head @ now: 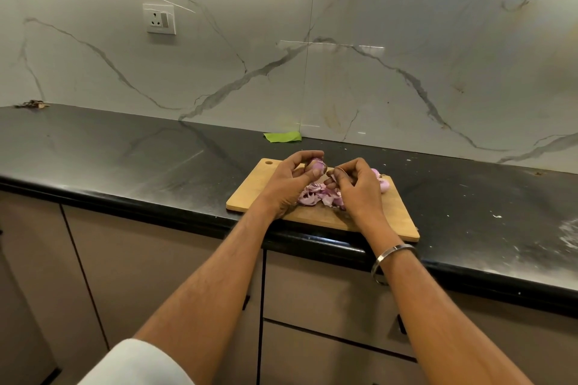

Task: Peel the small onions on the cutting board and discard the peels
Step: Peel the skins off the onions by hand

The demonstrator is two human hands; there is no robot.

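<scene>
A wooden cutting board (259,187) lies at the front edge of the black counter. Above it my left hand (289,180) grips a small purple onion (316,165) between thumb and fingers. My right hand (356,184) is beside it, its fingertips pinching a thin strip of peel (334,173) that hangs just right of the onion. A heap of purple peels (316,195) lies on the board under both hands. Two peeled onions (382,182) rest on the board behind my right hand, partly hidden by it.
The black counter (125,153) stretches left and right of the board, with white specks on its right part. A green leaf (283,136) lies against the marble wall behind the board. Dry scraps (32,104) sit at the far left. A wall socket (160,19) hangs above.
</scene>
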